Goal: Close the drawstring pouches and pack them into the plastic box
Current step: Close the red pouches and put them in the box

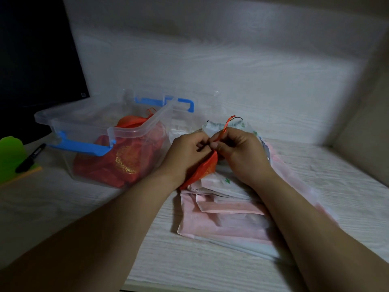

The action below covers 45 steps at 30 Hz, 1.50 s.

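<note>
A red drawstring pouch (203, 170) with gold print hangs between my two hands above the table. My left hand (185, 153) grips the pouch's top edge. My right hand (242, 153) pinches its red drawstring (226, 126), which sticks up past my fingers. To the left stands the clear plastic box (84, 125) with blue latches, holding several red pouches (126, 161). Under my hands lie pale pink and white pouches (227, 216) in a loose pile.
The box's clear lid (189, 106) with a blue handle leans behind the box. A black marker (30, 158) and a green object (10, 157) lie at the left edge. A dark screen (37, 49) stands at the back left.
</note>
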Available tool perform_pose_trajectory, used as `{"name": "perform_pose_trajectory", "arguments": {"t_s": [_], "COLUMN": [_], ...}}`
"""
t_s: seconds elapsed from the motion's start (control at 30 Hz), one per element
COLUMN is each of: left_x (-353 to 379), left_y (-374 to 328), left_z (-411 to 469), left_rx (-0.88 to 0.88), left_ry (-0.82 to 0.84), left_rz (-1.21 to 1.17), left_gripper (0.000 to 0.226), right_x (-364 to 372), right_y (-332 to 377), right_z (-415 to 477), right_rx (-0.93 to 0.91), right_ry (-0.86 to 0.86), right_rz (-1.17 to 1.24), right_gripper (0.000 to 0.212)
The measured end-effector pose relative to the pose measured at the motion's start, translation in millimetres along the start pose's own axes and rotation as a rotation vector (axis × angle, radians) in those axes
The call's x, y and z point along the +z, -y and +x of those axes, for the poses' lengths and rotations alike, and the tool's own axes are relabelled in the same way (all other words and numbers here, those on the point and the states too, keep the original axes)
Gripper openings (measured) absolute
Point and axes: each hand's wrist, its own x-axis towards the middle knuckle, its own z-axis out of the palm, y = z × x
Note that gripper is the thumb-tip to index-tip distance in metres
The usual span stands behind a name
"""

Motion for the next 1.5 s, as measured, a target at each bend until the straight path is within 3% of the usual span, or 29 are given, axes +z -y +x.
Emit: {"name": "perform_pose_trajectory", "arguments": {"t_s": [0.13, 0.23, 0.63, 0.83, 0.97, 1.07, 1.23, 1.33, 1.5], "left_x": [-7.5, -10.9, -14.8, -12.5, -9.3, -9.2, -10.1, -5.9, -3.6], "left_y": [1.8, 0.0, -4.6, 2.4, -2.7, 0.6, -2.5, -5.2, -1.3], "left_z": [1.6, 1.4, -0.9, 3.8, 0.5, 0.3, -0.4, -2.5, 2.1], "left_rx": [-0.018, 0.02, -0.044, -0.062, -0.05, -0.061, -0.214, -0.234, -0.237], "left_ry": [0.096, 0.115, 0.17, 0.074, 0.048, 0.035, 0.12, 0.194, 0.097], "left_rz": [-0.125, -0.069, -0.219, -0.137, -0.117, -0.108, -0.325, -0.424, -0.482], "left_gripper": [0.004, 0.017, 0.018, 0.016, 0.018, 0.019, 0.03, 0.025, 0.021], "right_x": [-2.1, -3.7, -5.0, -5.6, -4.6, -5.2, -6.0, -6.5, -4.5], "right_y": [-2.1, -1.8, -2.7, -4.9, -5.1, -4.3, -7.7, -10.0, 3.5], "right_z": [1.4, 1.4, 2.0, 6.0, 3.7, 4.6, 7.5, 7.2, 3.8], "right_rx": [0.042, 0.067, 0.103, 0.124, 0.17, 0.174, 0.184, 0.219, 0.247], "right_ry": [-0.013, -0.004, -0.031, -0.146, -0.189, -0.203, -0.24, -0.269, -0.161], "right_rz": [0.05, 0.102, 0.127, 0.212, 0.34, 0.277, 0.167, 0.153, 0.282], "right_gripper": [0.01, 0.012, 0.019, 0.004, 0.011, 0.006, 0.002, 0.014, 0.015]}}
